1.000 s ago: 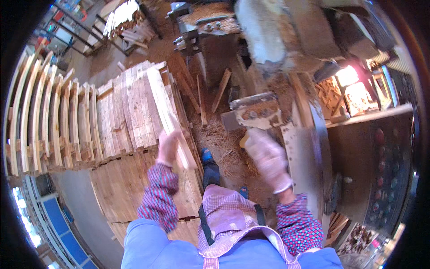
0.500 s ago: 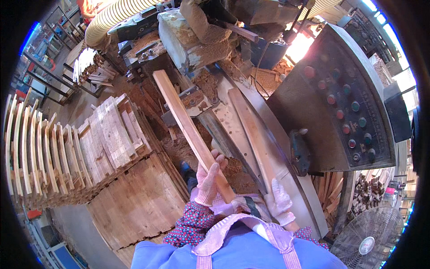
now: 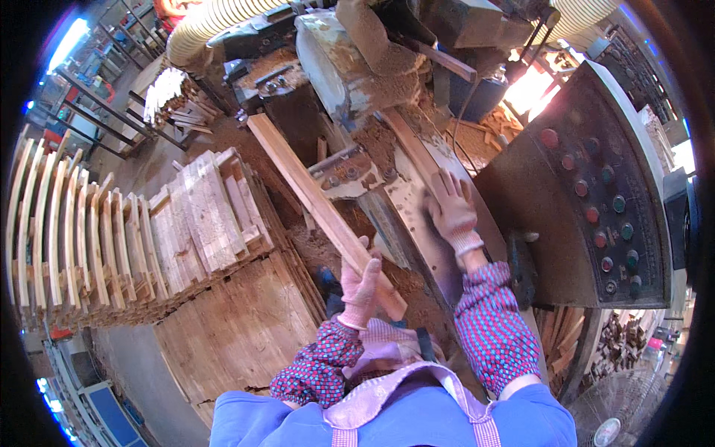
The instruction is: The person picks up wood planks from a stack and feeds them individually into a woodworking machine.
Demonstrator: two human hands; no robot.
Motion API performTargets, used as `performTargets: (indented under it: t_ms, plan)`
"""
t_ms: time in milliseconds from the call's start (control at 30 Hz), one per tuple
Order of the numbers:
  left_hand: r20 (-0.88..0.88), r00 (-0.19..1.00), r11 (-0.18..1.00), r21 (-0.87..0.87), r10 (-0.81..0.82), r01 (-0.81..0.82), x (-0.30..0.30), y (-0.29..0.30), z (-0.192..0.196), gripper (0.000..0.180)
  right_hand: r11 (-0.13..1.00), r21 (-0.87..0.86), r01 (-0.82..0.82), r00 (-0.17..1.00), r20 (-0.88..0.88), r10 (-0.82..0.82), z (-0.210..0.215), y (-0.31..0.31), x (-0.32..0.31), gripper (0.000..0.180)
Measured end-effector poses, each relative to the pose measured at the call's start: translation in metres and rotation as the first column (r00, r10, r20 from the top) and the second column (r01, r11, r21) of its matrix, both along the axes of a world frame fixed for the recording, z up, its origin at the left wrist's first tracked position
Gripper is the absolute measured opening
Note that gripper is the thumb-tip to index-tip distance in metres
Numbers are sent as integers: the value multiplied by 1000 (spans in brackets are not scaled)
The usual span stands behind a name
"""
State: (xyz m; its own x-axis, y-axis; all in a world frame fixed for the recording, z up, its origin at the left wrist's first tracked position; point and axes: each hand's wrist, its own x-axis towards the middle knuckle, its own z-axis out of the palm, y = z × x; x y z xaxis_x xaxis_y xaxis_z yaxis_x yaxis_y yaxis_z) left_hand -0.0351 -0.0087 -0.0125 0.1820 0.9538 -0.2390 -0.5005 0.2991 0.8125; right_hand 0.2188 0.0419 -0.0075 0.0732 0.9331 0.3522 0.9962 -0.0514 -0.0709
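- Far left: row of curved wooden slats standing on edge, w/ a stack of flat boards just beside them, on a bigger pile of wooden sheets.
- Left hand, gloved: grip closed round the near end of a long wooden strip. Strip runs up and left from the hand, tilted, far end near the sawdust-caked machine.
- Sawdust covers the floor under the strip.
- Right hand, gloved: fingers spread flat, palm down on the metal machine counter; grip wide, holding nothing. Well apart from the strip.
- Both forearms in checked red-blue sleeves.
- Right: slanted dark control panel w/ round red and green buttons, just beside the right hand.
- Top: ribbed pale duct hose.
- Bottom right corner: a fan.
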Motion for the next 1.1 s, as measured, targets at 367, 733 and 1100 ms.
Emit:
performTargets:
  t_ms: [367, 733, 1100]
  plan:
    - [-785, 545, 584, 304, -294, 752, -67, 4, -38, 84, 957, -288, -30, 851, -510, -127, 47, -242, -80, 72]
    - [-721, -596, 930, -340, -353, -139, -271, 287, -181, 107, 937, -305, 172, 977, -69, -202, -4, -112, -41, 48]
    - [-989, 46, 982, -145, -140, -119, -289, 306, -211, 65, 993, -117, 25, 991, 135, -9, -26, 89, 7, 45]
